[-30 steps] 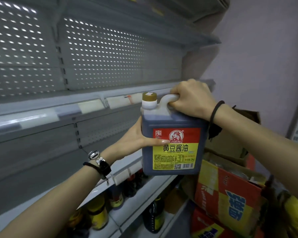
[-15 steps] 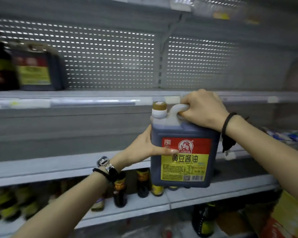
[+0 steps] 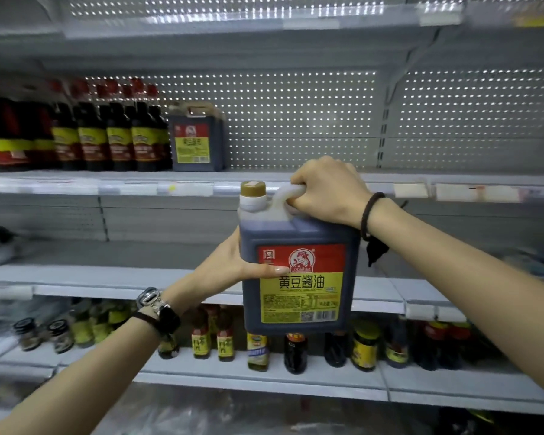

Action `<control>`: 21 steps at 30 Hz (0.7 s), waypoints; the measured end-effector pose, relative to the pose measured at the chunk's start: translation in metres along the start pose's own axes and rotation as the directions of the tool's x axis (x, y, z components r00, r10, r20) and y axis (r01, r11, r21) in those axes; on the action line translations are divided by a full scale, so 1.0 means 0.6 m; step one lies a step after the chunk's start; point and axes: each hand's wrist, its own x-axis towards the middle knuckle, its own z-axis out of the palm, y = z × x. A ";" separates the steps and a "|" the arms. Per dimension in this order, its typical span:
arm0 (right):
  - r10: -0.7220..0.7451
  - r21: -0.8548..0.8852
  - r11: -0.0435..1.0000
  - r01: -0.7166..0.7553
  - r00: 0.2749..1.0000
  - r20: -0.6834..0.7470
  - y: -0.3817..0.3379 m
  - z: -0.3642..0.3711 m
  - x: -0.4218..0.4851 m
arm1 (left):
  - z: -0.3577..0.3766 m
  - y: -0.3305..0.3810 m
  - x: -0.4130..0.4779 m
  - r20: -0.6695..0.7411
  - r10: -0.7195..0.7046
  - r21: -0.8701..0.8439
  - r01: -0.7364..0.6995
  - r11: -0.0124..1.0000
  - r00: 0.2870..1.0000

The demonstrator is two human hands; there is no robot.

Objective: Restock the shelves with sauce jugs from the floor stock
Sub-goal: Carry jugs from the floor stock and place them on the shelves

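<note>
I hold a dark sauce jug (image 3: pixel 299 277) with a red and yellow label and a gold cap in front of the shelving, upright. My right hand (image 3: pixel 327 189) grips its white handle from above. My left hand (image 3: pixel 223 271) clasps the jug's left side, thumb across the label and fingers hidden behind it. The jug's top is level with the front edge of the upper shelf (image 3: pixel 264 177). An identical jug (image 3: pixel 195 139) stands on that shelf to the left.
Dark bottles (image 3: pixel 107 136) with yellow labels fill the upper shelf left of the shelved jug; to its right the shelf is bare. A bare middle shelf (image 3: pixel 107 274) lies behind the held jug. Several small bottles and jars (image 3: pixel 258 350) line the lower shelf.
The view has swung left along the shelving, so the cartons at right are gone and the stocked bottles and shelved jug appear. Both hands keep the same hold on the jug.
</note>
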 end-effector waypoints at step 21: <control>0.026 -0.069 0.997 -0.031 0.998 -0.065 -0.195 0.093 0.280 | -0.350 -0.067 0.042 0.031 0.125 -0.001 -0.125 0.992 0.992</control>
